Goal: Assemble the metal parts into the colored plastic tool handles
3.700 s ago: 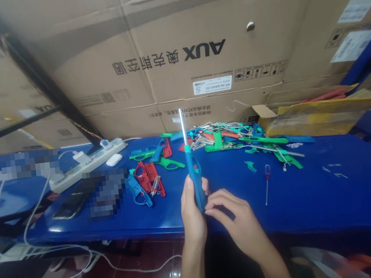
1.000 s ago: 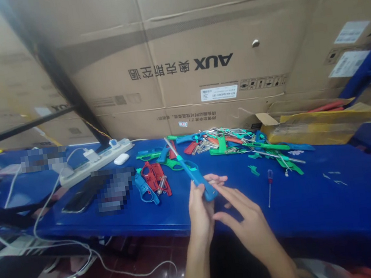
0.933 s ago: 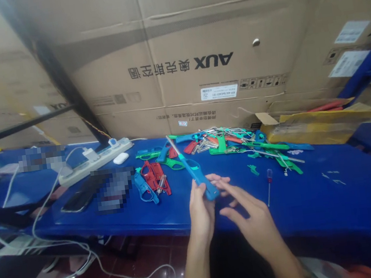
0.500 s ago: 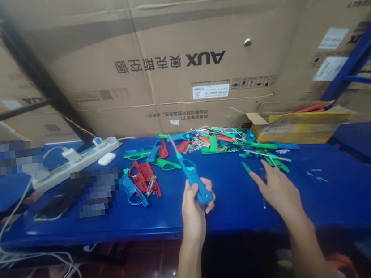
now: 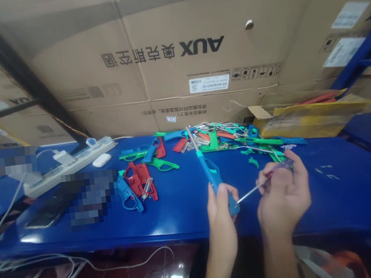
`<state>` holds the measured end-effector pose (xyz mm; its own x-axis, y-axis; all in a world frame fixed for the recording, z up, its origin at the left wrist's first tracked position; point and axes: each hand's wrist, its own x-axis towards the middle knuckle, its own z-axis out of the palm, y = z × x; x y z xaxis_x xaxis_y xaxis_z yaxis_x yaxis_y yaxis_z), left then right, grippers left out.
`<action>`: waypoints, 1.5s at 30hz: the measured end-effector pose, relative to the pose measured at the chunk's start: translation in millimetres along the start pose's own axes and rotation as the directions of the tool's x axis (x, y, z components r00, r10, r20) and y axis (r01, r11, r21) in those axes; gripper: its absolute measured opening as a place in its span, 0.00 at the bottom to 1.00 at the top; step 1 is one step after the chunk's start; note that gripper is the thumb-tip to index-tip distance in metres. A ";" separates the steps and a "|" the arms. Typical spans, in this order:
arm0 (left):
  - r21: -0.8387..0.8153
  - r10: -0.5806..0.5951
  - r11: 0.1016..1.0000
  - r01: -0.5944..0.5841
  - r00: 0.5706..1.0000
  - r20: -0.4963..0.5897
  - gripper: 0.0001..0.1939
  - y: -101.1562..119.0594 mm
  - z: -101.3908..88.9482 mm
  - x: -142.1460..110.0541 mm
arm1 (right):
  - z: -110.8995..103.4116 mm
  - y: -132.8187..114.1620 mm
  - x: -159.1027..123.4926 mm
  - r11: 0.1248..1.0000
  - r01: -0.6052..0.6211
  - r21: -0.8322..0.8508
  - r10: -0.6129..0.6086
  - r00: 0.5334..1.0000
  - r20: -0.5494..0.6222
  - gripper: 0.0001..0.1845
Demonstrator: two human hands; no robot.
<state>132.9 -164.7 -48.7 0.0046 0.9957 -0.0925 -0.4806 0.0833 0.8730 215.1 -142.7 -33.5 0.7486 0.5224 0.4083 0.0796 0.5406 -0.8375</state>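
My left hand (image 5: 222, 211) is closed around the handle of a blue long-nosed gas lighter (image 5: 212, 176), its metal tube pointing up and away. In my right hand (image 5: 282, 194) is a screwdriver (image 5: 254, 190), gripped by its clear, reddish-purple handle. The metal shaft slants down to the left, and its tip meets the butt end of the lighter's handle. Beyond my hands lies a pile of lighter parts (image 5: 219, 139): green, blue and red shells, metal tubes and wires. Red half shells (image 5: 139, 178) and a blue shell (image 5: 129, 194) lie to the left.
A cardboard box (image 5: 308, 124) with yellow tape stands at the back right. On the left are a white power strip (image 5: 70, 166), a white earphone case (image 5: 102, 160) and a dark phone (image 5: 44, 215). Large cartons (image 5: 157, 20) rise behind the blue table (image 5: 175, 217).
My right hand has picked the screwdriver up from the table and brought its tip to the lighter's handle end. My left hand, with the lighter, has moved right and slightly down.
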 end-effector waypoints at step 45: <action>0.022 -0.082 0.996 0.081 0.996 0.040 0.26 4.2 -5.1 4.7 | -2.6 2.3 -15.3 0.995 0.033 0.099 -0.040 0.997 0.065 0.31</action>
<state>126.4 -159.9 -47.9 0.0792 0.9863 -0.1446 -0.4596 0.1648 0.8727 205.5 -151.2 -42.7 0.7005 0.5421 0.4642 0.0390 0.6204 -0.7833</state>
